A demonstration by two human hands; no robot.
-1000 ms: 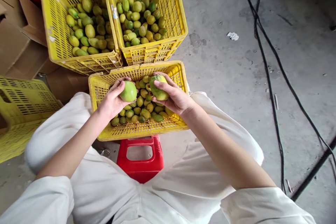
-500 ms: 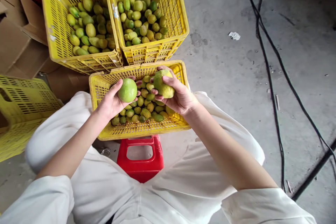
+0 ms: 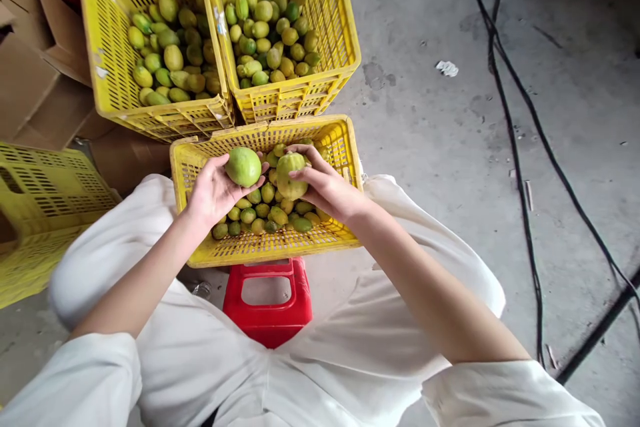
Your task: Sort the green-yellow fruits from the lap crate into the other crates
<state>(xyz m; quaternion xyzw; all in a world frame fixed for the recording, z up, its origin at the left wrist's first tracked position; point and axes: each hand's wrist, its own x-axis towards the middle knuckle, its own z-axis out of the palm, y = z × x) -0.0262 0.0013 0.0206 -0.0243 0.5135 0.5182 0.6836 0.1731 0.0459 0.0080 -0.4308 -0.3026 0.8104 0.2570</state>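
Note:
My left hand [image 3: 213, 192] cradles a smooth green lemon [image 3: 243, 167], palm up, with fingertips showing at its right side. In my right hand [image 3: 327, 183] is a yellowish-green lemon [image 3: 291, 175] with ribbed skin, gripped between the thumb and fingers. Both lemons are held over a shallow yellow basket [image 3: 270, 255], a short gap apart. Many smaller green and yellow lemons [image 3: 277, 215] lie in this basket, partly hidden by my hands. Under its near edge stands a red plastic stool [image 3: 267, 317].
Two deeper yellow crates, the left one [image 3: 107, 80] and the right one [image 3: 345, 47], hold more lemons. Cardboard boxes [image 3: 35, 87] and another yellow crate [image 3: 50, 207] are at the left. Black cables [image 3: 520, 93] run over the concrete floor at the right.
My right hand has moved left and turned its lemon, so a ribbed face shows. The green lemon has rolled slightly in my left hand. The two lemons are closer together.

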